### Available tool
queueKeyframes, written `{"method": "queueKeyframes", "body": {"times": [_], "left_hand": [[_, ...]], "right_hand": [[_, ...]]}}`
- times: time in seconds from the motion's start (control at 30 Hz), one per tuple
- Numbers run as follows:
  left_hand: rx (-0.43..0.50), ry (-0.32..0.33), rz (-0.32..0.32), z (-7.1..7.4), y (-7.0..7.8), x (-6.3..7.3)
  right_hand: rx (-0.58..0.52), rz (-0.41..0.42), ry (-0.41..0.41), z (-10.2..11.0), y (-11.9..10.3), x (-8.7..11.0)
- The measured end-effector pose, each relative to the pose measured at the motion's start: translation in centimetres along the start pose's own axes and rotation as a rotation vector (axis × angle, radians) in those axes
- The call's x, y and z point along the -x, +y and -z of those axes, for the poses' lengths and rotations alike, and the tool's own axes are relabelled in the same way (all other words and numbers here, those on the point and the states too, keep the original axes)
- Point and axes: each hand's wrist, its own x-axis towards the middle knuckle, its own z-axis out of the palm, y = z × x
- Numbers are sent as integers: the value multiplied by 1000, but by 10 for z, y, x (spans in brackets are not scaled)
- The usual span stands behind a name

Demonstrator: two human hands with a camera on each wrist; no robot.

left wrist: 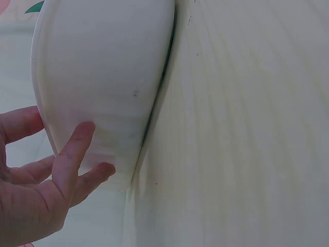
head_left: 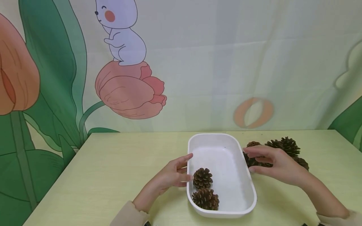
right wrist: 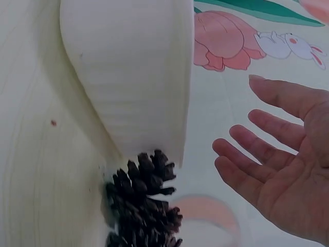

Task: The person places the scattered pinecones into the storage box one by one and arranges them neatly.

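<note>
A white rectangular tray (head_left: pixel 226 175) with rounded corners rests on the table, two brown pine cones (head_left: pixel 202 178) in its near left part. My left hand (head_left: pixel 176 174) holds the tray's left side, a fingertip and the thumb reaching over the rim. Other fingers (left wrist: pixel 77 146) lie against the outer wall in the left wrist view. Just off the right rim is my right hand (head_left: pixel 275 163), fingers spread and nothing in them. It partly hides a group of several pine cones (head_left: pixel 287 146) right of the tray; some of these (right wrist: pixel 146 200) appear in the right wrist view.
The pale yellow table (head_left: pixel 133 157) runs back to a hanging cloth (head_left: pixel 192 94) printed with tulips and a white animal. Bare tabletop extends left of the tray and at the far right.
</note>
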Motion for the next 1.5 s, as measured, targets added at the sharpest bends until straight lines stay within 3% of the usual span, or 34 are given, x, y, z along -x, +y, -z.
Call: {"method": "queueKeyframes", "body": {"times": [0.43, 0.83, 1.07, 1.5], "left_hand": [[-3, 15, 10, -1, 1, 0], [-3, 13, 15, 0, 0, -2], [-8, 21, 21, 1, 0, -1], [-15, 14, 12, 1, 0, 0]], "right_hand": [[45, -51, 105, 27, 28, 23], [31, -215, 207, 53, 61, 47], [61, -355, 201, 67, 80, 57], [96, -470, 188, 71, 103, 67]]}}
